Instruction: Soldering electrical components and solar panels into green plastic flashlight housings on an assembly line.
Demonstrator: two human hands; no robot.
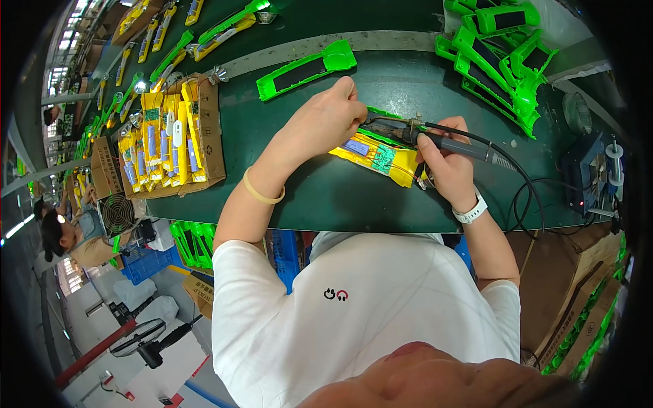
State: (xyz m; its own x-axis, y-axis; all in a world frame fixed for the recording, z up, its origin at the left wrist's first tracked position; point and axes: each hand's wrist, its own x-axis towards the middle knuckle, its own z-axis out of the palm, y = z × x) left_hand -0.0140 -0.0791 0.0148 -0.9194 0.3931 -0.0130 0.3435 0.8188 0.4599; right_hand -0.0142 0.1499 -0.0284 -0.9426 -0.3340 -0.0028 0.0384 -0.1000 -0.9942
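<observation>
My right hand [449, 163] is closed around the dark handle of a soldering iron [459, 147], its cable looping off to the right. The iron's front end points left, toward my left hand [330, 112]. The left fingers are pinched together beside that end; what they hold is hidden. Beneath both hands lies a yellow lamp housing [401, 168] with a green circuit board [383, 159] and a purple battery cell [356, 147]. A strip of green casing [382, 113] shows behind the iron. The lamp head by my right wrist is partly covered.
A cardboard box [216, 139] of yellow housings stands at the left. One green casing [306, 70] lies beyond my hands; more green casings [500, 64] are piled at the far right. A soldering station [583, 170] sits on the right. At far left, another person [75, 234] is at work.
</observation>
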